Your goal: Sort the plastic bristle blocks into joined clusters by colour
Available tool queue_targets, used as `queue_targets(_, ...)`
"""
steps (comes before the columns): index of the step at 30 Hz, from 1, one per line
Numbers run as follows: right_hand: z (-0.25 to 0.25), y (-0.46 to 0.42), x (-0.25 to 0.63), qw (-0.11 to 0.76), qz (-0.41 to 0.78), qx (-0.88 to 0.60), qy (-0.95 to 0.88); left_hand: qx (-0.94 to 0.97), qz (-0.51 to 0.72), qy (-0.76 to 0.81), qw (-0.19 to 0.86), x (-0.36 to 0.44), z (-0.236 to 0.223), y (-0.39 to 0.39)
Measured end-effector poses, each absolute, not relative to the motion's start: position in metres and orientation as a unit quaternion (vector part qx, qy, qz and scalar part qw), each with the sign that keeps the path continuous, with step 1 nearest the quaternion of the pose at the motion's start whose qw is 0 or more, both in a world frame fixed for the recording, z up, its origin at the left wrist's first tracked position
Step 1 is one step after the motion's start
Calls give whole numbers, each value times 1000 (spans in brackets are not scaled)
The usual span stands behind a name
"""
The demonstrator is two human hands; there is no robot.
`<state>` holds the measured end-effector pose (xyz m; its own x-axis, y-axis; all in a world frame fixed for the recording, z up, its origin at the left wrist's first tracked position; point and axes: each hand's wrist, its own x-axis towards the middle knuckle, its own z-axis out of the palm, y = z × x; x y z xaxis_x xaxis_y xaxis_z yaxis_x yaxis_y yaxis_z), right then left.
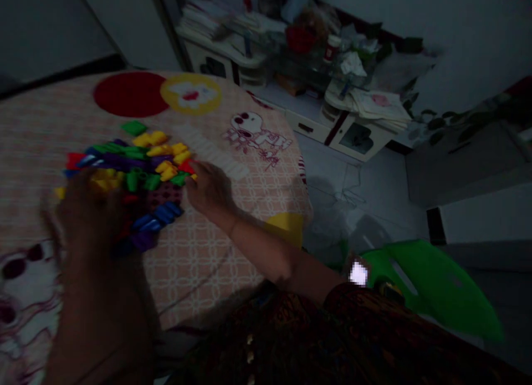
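A heap of colourful plastic building blocks [137, 159] lies on the patterned tablecloth [216, 252]. Blue and purple pieces mix with green, yellow and red ones. My left hand [89, 202] reaches over the left side of the heap, next to some yellow blocks [107, 179]; it is dark and blurred, and its fingers are hard to make out. At the right edge of the heap, my right hand [208, 188] curves with its fingers apart, its fingertips beside a red block [187, 166]. Blue blocks [158, 217] sit on the near side, by a dark red studded plate [166, 195].
One green block [133, 128] lies just beyond the heap. Past the round table stands a white cabinet [307, 124] crowded with papers, a red bowl [300, 39] and a cup [331, 48]. A green plastic object [432, 285] is to the right, below table height.
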<state>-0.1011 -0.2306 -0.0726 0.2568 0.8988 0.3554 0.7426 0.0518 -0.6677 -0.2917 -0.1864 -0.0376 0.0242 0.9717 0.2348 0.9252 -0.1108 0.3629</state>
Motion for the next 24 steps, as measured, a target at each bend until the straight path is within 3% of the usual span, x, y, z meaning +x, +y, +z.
queue_targets(7, -78, -172, -96, 520, 237, -631, -524, 775, 246, 577, 71, -300, -40, -189)
queue_targets(13, -79, -147, -113, 502, 322, -580, -555, 747, 201, 633, 43, -294, -60, -190)
queue_targets(20, -78, -120, -127, 490, 440, -457, -597, 717, 340, 602, 83, -332, -77, -146)
queue_targets(24, -65, -96, -104, 539, 402, -460, -580, 676, 381, 621, 109, -344, -72, -124)
